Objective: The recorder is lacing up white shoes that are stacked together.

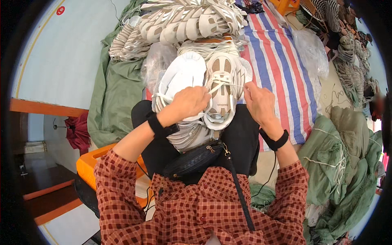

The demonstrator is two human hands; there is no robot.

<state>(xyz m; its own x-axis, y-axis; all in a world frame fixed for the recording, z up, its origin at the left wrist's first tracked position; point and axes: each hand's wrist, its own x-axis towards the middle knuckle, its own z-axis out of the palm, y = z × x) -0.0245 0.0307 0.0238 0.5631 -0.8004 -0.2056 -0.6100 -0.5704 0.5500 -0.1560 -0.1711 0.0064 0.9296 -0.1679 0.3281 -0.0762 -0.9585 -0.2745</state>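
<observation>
Between my knees lies a cream shoe upper (221,98) with brown mesh panels, its toe pointing away from me. A white shoelace (221,80) crosses its eyelets in a small knot or bow. At the upper's left edge my left hand (192,101) is closed, pinching what looks like a lace end mostly hidden by the fingers. Off its right edge, my right hand (260,102) pinches the other end, and a thin stretch of lace runs from there to the knot. Left of this upper, a white-lined shoe upper (183,75) rests on a stack of more uppers (185,136).
Beyond the laced upper, piles of similar uppers (192,22) lie beside clear plastic bags (158,61). A striped sheet (281,73) spreads to the right, green sacks (326,159) at lower right. An orange plastic stool or crate (87,163) stands at my left. A black pouch (194,161) rests on my lap.
</observation>
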